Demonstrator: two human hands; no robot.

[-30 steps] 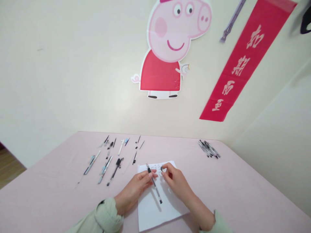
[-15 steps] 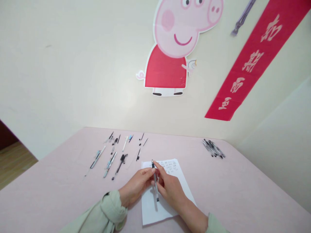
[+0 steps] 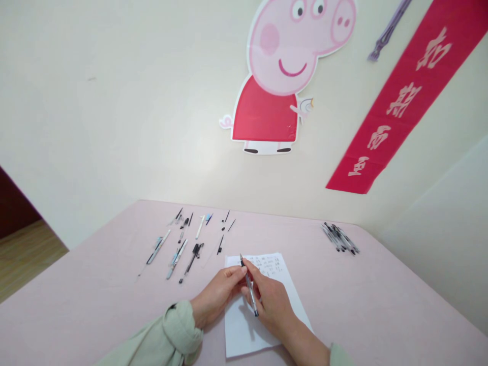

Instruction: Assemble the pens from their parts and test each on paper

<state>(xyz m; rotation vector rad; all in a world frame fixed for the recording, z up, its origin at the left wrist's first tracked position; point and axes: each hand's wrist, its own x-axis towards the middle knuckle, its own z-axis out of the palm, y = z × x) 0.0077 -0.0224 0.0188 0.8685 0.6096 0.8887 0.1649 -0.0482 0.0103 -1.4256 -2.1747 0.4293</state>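
Note:
A clear-barrelled gel pen (image 3: 251, 294) with a dark grip slants over the paper, its tip pointing away from me and its dark end toward me. My right hand (image 3: 276, 303) is closed around it, the index finger reaching up near the tip. From the other side, the thumb of my left hand (image 3: 215, 296) presses against the pen's grip, with the other fingers partly hidden behind it. Below both hands lies a white sheet of paper (image 3: 242, 341) with handwriting near its far end.
Left of the paper, several pens, among them a black pen (image 3: 189, 262) and a white pen (image 3: 177, 258), lie with loose pen parts (image 3: 185, 223). A pile of pens (image 3: 340, 238) sits at the far right of the pink tabletop (image 3: 366, 310). Behind it rises a wall (image 3: 114, 127).
The pen has tilted, its near end swinging right toward my right palm. Both hands keep hold of it above the paper. The whole view has shifted slightly.

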